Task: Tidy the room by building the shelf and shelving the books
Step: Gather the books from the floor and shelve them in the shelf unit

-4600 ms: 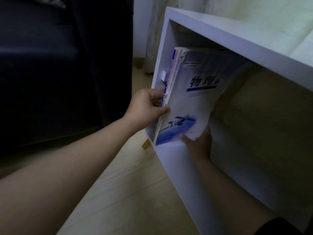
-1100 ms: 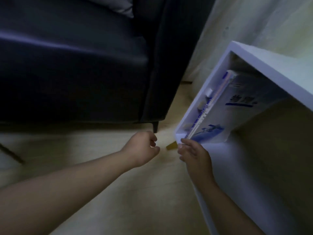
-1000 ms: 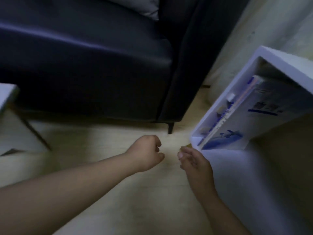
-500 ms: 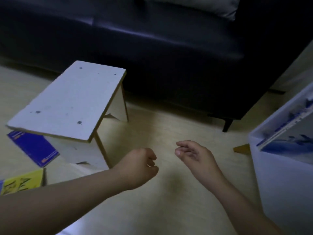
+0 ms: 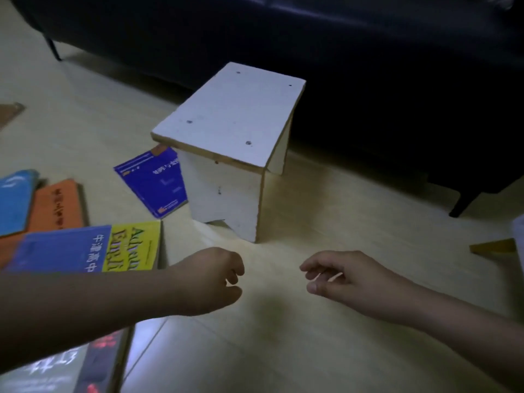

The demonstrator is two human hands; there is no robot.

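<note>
left grip (image 5: 211, 279) and right grip (image 5: 348, 275) hang empty, fingers loosely curled; thick blue-and-yellow book (image 5: 85, 248) lies flat just left of left grip.

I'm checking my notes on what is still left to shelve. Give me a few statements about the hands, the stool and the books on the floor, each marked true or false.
1. The left hand and the right hand both hold nothing. True.
2. The white stool lies tipped on its side. False: it stands upright on the floor.
3. The dark blue book lies flat on the floor beside the stool. True.
4. The orange book rests on the stool's seat. False: it lies on the floor, off to the left of the stool.
</note>
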